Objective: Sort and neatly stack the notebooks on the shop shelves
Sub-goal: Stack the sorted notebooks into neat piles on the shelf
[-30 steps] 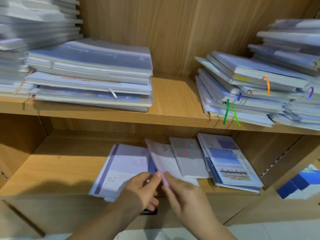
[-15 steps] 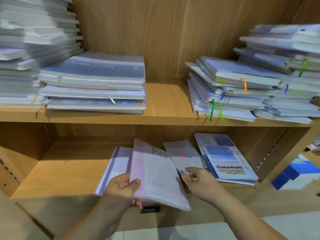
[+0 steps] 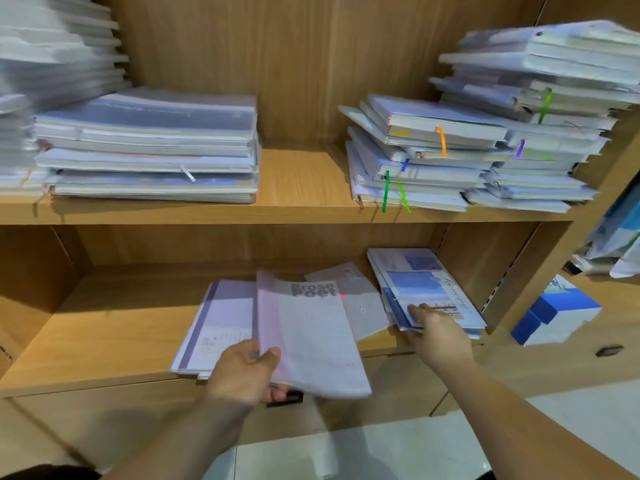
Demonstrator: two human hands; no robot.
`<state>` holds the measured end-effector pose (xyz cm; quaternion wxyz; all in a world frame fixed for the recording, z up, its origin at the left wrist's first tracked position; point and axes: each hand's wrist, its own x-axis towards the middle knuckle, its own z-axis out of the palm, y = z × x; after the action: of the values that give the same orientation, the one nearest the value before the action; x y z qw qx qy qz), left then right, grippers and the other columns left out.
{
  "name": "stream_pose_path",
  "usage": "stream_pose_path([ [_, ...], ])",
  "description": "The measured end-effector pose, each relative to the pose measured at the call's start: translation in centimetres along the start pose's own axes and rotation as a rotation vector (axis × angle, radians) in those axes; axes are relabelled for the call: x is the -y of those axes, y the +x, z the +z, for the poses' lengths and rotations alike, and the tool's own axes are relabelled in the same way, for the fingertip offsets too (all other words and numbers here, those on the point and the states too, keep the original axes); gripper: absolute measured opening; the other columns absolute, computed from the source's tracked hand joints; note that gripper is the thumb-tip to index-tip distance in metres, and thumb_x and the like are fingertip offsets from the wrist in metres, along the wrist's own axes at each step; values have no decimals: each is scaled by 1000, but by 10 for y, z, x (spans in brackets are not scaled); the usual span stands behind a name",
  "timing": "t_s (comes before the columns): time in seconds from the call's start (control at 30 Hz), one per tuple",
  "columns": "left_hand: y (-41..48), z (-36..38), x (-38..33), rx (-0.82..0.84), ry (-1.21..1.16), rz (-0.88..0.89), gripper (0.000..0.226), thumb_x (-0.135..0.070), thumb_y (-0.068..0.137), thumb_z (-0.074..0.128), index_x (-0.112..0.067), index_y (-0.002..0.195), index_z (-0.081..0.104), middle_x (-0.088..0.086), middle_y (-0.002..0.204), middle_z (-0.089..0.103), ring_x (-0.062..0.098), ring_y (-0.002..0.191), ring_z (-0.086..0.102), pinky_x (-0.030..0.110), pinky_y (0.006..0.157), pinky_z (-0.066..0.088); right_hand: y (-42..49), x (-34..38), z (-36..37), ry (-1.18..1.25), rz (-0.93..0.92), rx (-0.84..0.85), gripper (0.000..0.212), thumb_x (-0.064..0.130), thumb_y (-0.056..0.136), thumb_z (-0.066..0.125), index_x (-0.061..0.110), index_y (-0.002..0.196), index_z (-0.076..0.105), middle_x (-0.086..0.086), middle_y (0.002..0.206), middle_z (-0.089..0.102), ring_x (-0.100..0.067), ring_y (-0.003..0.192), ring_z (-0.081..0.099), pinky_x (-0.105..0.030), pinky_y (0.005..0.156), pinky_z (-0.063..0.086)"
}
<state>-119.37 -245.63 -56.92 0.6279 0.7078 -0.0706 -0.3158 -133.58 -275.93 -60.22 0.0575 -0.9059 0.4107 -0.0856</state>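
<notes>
My left hand (image 3: 242, 372) is gripping the pink notebook (image 3: 311, 341), thumb curled onto its cover, above the lower shelf's (image 3: 104, 334) front edge. My right hand (image 3: 440, 337) is touching the blue-covered notebook (image 3: 426, 292) at the shelf's right end; I cannot tell whether its fingers (image 3: 415, 308) are gripping.

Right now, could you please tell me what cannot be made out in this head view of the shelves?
All in the head view:
1. Tall stack at upper left: blurred and cut off by the frame edge; count unreadable.
2. Grey notebook: partly covered by the pink notebook; print too small.
3. Right hand on the blue-cover stack: grip unclear, thumb hidden behind the hand.
4. Left hand: most fingers hidden under the pink notebook.
</notes>
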Motion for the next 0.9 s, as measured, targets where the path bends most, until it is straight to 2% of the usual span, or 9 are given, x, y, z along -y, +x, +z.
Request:
stream_pose_path([
  [0.17, 15, 2, 6, -40, 67, -35, 15, -6, 103, 54, -3, 102, 69, 16, 78, 75, 24, 52, 64, 27, 49, 54, 0, -3, -23, 182, 22, -219, 37, 25, 107, 44, 13, 140, 53, -8, 82, 65, -31, 73, 63, -37, 57, 45],
  [0.33, 22, 9, 9, 57, 35, -103, 9, -5, 99, 63, -4, 105, 70, 12, 100, 78, 32, 85, 75, 38, 64, 63, -27, 19, -58, 174, -76, -438, 24, 26, 103, 52, 14, 121, 63, -1, 71, 63, -22, 56, 59, -30, 47, 42],
  [0.43, 25, 15, 10, 94, 34, -133, 9, -5, 97, 67, -6, 105, 70, 10, 108, 77, 32, 97, 74, 42, 73, 65, -55, 52, -51, 39, -268, -455, 18, 17, 93, 69, 14, 111, 70, -6, 76, 70, -33, 64, 66, -36, 54, 48],
  [0.5, 26, 19, 8, 88, 42, -144, 11, -9, 98, 66, -2, 105, 69, 16, 108, 75, 36, 97, 74, 39, 69, 64, -74, 80, -37, -18, -454, -405, 34, 13, 75, 83, 15, 107, 73, -3, 92, 76, -27, 78, 73, -35, 63, 51],
  [0.57, 26, 24, 7, 73, 43, -171, 22, -21, 100, 65, 0, 106, 66, 22, 105, 75, 37, 91, 75, 38, 66, 63, -90, 103, -20, -90, -654, -320, 44, 28, 65, 92, 17, 105, 77, 0, 103, 78, -18, 87, 76, -30, 65, 56],
  [0.63, 24, 27, 5, 73, 46, -211, 25, -32, 100, 65, -7, 102, 65, 17, 100, 76, 33, 81, 77, 40, 66, 64, -94, 114, -12, -52, -746, -167, 39, 47, 73, 86, 27, 105, 78, 10, 109, 77, -8, 97, 74, -25, 69, 57],
  [0.73, 26, 28, 10, 51, 131, -167, 25, -30, 95, 72, -6, 92, 66, 13, 91, 74, 29, 75, 76, 42, 67, 65, -81, 105, -17, 221, -594, -62, 35, 59, 98, 52, 36, 115, 74, 20, 116, 72, -3, 111, 63, -27, 85, 54],
  [0.83, 27, 28, 16, 47, 226, -84, 24, -28, 92, 76, -9, 87, 62, 8, 85, 71, 24, 71, 72, 38, 64, 65, -54, 77, -19, 147, -238, -119, 40, 56, 100, 47, 37, 131, 65, 7, 120, 65, -18, 110, 60, -35, 83, 55],
  [0.9, 27, 29, 14, 52, 229, -45, 22, -28, 90, 78, -23, 94, 56, 2, 97, 70, 22, 82, 72, 33, 58, 63, -40, 66, -17, 113, 17, 143, 46, 57, 100, 46, 40, 143, 49, -2, 131, 58, -26, 116, 58, -38, 88, 54],
])
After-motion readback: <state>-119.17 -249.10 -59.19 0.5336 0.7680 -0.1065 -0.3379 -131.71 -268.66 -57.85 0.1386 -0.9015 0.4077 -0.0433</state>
